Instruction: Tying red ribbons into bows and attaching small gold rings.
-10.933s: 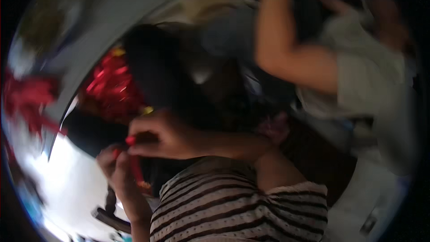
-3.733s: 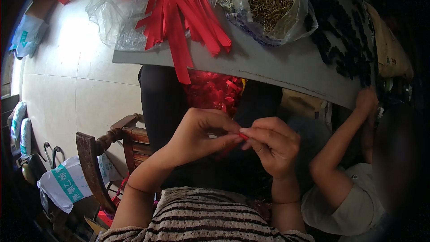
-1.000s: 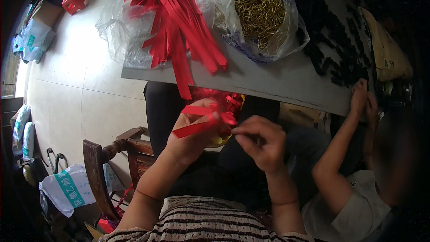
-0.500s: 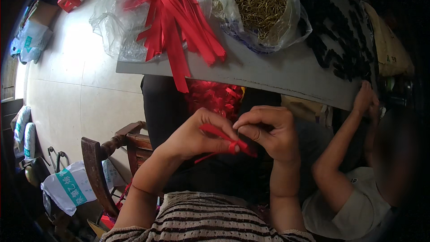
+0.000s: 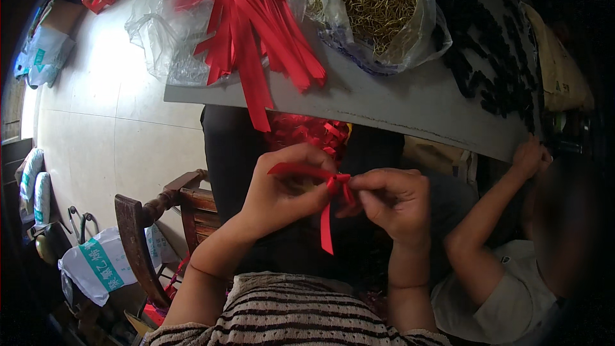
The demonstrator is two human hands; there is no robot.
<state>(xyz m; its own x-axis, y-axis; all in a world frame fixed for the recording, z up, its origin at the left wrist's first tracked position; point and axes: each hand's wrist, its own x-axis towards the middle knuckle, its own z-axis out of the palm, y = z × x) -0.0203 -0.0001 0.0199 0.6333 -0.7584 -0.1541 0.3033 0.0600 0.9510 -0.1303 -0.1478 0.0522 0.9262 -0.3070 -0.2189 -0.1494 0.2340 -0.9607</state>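
Note:
Above my lap, a small red ribbon bow (image 5: 326, 232) is pinched between the thumb and fingers of my left hand (image 5: 280, 186). One ribbon end sticks out to the left over that hand, and another hangs straight down. At the bow's right side, the thumb and forefinger of my right hand (image 5: 398, 202) are closed on its red loop. Whether a thin wire is also between them, I cannot make out. Behind my hands, a heap of red ribbon pieces (image 5: 307, 136) lies just below the table edge, partly hidden.
On the grey table (image 5: 378, 112) lie long red ribbons (image 5: 253, 32), clear plastic, a bag of gold wire ties (image 5: 378, 3) and black fuzzy strips (image 5: 477, 45). A co-worker's arm (image 5: 490, 202) reaches to the table at right. A wooden chair (image 5: 138, 237) stands at left.
The ribbon has turned in my left hand, and one end now hangs down. My right fingers have gone from a thin strand above the knot down to the bow's right side.

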